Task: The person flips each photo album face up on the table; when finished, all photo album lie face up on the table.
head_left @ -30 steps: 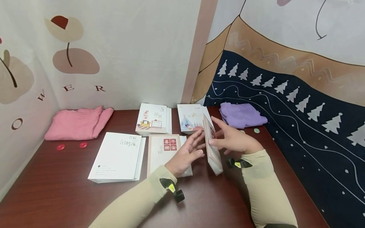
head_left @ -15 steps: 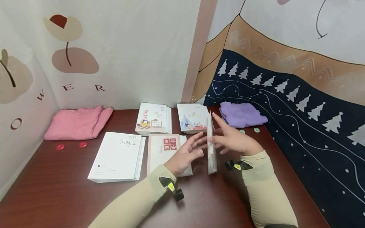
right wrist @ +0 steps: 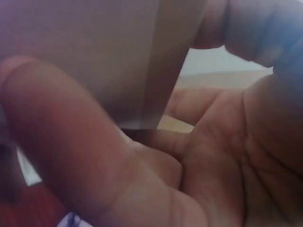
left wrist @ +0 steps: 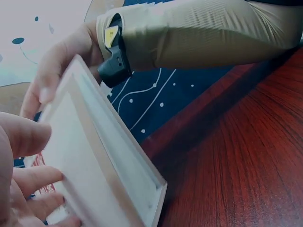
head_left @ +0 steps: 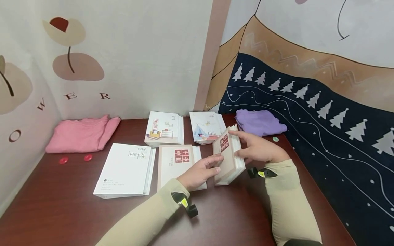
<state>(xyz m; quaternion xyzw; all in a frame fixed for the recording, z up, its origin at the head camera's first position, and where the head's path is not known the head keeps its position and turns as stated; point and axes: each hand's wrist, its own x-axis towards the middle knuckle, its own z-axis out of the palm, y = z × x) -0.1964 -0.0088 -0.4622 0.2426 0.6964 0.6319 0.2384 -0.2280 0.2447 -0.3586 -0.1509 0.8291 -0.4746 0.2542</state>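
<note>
A thick photo album (head_left: 226, 160) with a beige cover and red character squares stands tilted over the table, its cover turned up and to the left. My right hand (head_left: 260, 148) grips its right side, thumb on one face and fingers behind. In the right wrist view the album (right wrist: 85, 52) fills the upper left, pinched by the thumb (right wrist: 66, 137). The fingertips of my left hand (head_left: 198, 172) touch the cover at its left. The left wrist view shows those fingers spread along the album (left wrist: 102, 161). A matching album (head_left: 172, 171) lies flat, partly hidden by the left hand.
A white album (head_left: 123, 171) lies at left. Two illustrated albums, one with a yellow sofa (head_left: 163, 128) and one with a blue tent (head_left: 204, 126), lie at the back. Folded pink cloth (head_left: 80, 135), purple cloth (head_left: 260, 122), red buttons (head_left: 88, 157) and a green button (head_left: 275, 139) flank them.
The held album has turned from nearly edge-on so that its red-squared cover shows. The left fingertips now meet that cover. The albums lying on the table have stayed in place.
</note>
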